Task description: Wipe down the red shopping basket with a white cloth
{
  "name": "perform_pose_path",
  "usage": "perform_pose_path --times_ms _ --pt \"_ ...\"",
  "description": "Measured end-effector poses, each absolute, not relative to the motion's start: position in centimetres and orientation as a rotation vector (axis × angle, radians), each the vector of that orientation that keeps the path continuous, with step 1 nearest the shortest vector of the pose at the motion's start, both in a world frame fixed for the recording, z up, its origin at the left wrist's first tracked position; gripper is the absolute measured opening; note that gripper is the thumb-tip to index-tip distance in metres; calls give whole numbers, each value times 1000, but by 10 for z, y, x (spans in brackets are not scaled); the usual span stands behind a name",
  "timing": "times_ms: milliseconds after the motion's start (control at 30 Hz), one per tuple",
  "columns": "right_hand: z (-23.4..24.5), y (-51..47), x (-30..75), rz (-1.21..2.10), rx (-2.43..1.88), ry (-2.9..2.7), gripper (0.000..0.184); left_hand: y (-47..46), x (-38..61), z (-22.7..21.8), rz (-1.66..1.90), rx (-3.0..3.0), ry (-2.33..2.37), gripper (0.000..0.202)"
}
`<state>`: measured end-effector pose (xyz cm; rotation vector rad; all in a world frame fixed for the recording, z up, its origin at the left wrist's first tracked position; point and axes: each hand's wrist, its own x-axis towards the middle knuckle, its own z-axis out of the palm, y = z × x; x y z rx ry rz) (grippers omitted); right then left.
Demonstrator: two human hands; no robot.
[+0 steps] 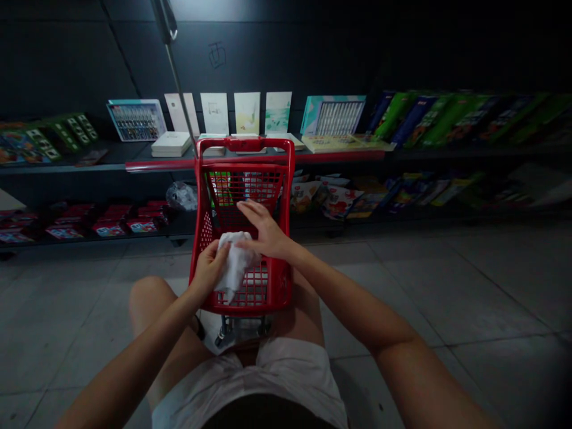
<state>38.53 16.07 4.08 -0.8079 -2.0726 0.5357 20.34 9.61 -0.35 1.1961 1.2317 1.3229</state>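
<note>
One white cloth [235, 265] hung over the red cart [250, 310], its upper part pinched in the left hand [208, 267]; the right hand [267, 234] was spread beside it, contact too blurred to tell. It looked light, limp and hardly fragile, probably best gripped by a bunched edge.

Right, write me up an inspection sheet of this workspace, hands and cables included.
Surface: grey tiled floor, with the red cart standing on it in front of the person.
Job's things: white cloth, crumpled, held over the cart.
Clutter: red boxes and bagged goods on the lower shelf.
Hands: left hand grips the cloth; right hand open beside it, contact unclear.
Cables: nothing seen.
Surroundings: dim, dark shelving behind the cart; upright booklets above; thin metal rod upper left.
</note>
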Motion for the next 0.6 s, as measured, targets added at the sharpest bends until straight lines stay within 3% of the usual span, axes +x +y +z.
perform_pose_path --times_ms 33,100,200,300,467,600 --pt "44 159 384 654 -780 -2223 60 95 205 -2 1295 1222 1202 39" --pt "46 159 381 837 -910 -2360 39 94 206 0 1333 1258 1202 38" --pt "43 164 382 666 -1360 -2092 19 95 205 1 1491 1273 1317 37" --pt "36 165 381 652 -1336 -1925 19 96 206 1 1450 1299 1300 36" --pt "13 154 355 1477 -915 -1809 27 96 212 -1 1306 1254 1084 51" --pt "8 148 338 1343 -988 -1596 33 97 208 -8 1439 1213 1170 48"
